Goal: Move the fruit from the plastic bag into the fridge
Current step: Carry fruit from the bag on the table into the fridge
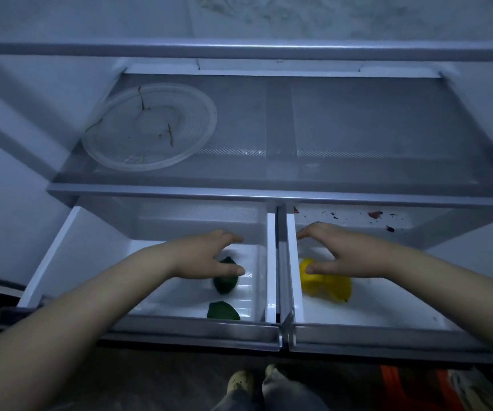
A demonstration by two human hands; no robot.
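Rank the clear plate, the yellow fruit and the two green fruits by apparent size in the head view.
1. The clear plate, by far largest.
2. The yellow fruit, partly under the right hand.
3. The far green fruit and near green fruit: alike, both partly hidden, so unranked.

The shelf (pixel 372 123) looks like see-through glass, finely ribbed. On it, the plate (pixel 212 121) is clear ridged plastic. Below the shelf, the left drawer (pixel 70 247) and right drawer (pixel 366 312) are smooth, glossy white plastic, and the yellow fruit (pixel 332 289) looks smooth-skinned.

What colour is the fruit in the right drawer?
Yellow; the fruit shows best in the head view.
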